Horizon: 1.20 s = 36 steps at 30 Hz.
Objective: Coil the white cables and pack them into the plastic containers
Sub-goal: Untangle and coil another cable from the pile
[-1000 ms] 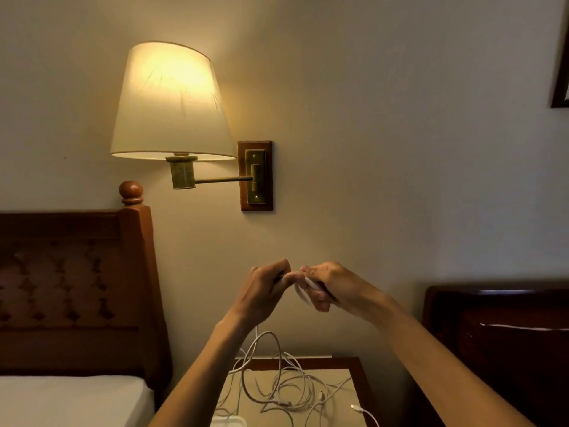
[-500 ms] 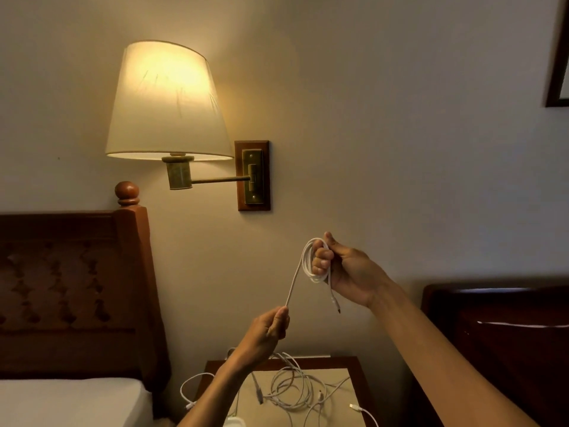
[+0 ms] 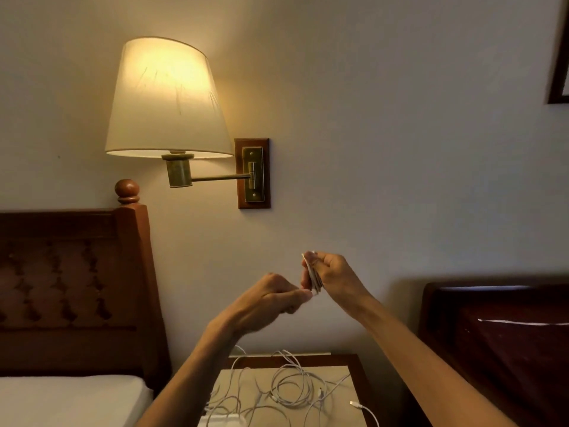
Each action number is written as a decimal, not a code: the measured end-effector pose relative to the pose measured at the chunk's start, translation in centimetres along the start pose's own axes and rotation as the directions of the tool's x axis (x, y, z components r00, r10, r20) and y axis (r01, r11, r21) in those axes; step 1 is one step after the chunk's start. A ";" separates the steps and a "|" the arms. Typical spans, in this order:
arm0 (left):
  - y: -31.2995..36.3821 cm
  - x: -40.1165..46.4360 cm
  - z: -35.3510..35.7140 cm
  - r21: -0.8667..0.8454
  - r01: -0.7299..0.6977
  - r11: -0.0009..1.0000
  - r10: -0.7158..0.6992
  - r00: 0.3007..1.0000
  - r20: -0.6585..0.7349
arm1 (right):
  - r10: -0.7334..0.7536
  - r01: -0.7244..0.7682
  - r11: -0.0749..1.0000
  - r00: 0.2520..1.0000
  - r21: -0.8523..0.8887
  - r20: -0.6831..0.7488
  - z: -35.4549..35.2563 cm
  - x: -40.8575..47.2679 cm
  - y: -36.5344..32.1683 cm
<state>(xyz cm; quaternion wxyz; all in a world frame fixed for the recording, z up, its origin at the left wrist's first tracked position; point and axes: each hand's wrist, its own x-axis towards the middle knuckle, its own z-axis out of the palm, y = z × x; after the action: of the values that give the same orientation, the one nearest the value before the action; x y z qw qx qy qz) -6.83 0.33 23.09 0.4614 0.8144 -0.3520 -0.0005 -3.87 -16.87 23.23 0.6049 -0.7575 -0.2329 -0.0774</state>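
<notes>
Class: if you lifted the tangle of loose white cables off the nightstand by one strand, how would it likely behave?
The loose white cables lie in slack overlapping loops, so they would probably flop and drag neighbours along. Thin strands suggest little weight. One end near the nightstand edge may swing free.

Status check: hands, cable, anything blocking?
Right hand grips coiled cable in mid-air. Left hand pinches at the coil's lower end. Loose cables tangled on nightstand below. Nothing blocking; no container clearly identifiable.

Single head-worn view: we look forward, only slightly down, at the wall lamp (image 3: 167, 98) ahead; nightstand (image 3: 357, 368) close at the bottom edge.
</notes>
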 end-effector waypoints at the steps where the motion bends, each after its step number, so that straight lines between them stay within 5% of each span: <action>1: 0.5 -0.1 -0.3 0.027 -0.058 0.998 0.059 0.998 -0.036 | -0.008 0.009 0.999 1.000 -0.040 0.024 0.0 -0.1 -0.1; 7: 1.6 0.1 -2.4 0.356 -0.254 0.899 0.353 0.902 -0.248 | 0.029 -0.009 0.994 0.982 -0.108 0.185 0.4 -1.0 -1.3; 13: 0.6 -0.8 -3.2 0.319 -0.238 0.918 0.325 0.910 -0.257 | 0.056 -0.035 0.992 0.982 -0.119 0.179 -0.1 -1.4 -2.9; 22: -1.6 -1.5 -2.4 0.386 -0.178 0.905 0.327 0.871 -0.367 | 0.163 -0.269 0.926 0.918 0.265 0.361 -0.7 -1.1 -3.6; 24: -1.8 -1.3 -1.6 0.282 -0.153 0.947 0.279 0.827 -0.487 | 0.147 -0.280 0.907 0.911 0.316 0.385 -0.3 -1.1 -3.4; 28: -0.9 -0.8 -0.1 -0.264 -0.140 0.954 -0.075 0.743 -0.665 | 0.108 -0.289 0.884 0.891 0.368 0.441 0.4 -1.1 -3.4; 36: -1.0 -0.9 0.1 -0.638 -0.130 0.759 -0.338 0.758 -0.557 | 0.110 -0.288 0.878 0.900 0.383 0.423 1.1 -0.9 -3.4</action>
<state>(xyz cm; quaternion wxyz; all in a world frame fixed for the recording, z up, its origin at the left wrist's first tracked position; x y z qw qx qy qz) -6.99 1.11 21.92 0.8017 0.5745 -0.1006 0.1307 -6.37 -15.47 25.58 0.7053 -0.6229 -0.2785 0.1922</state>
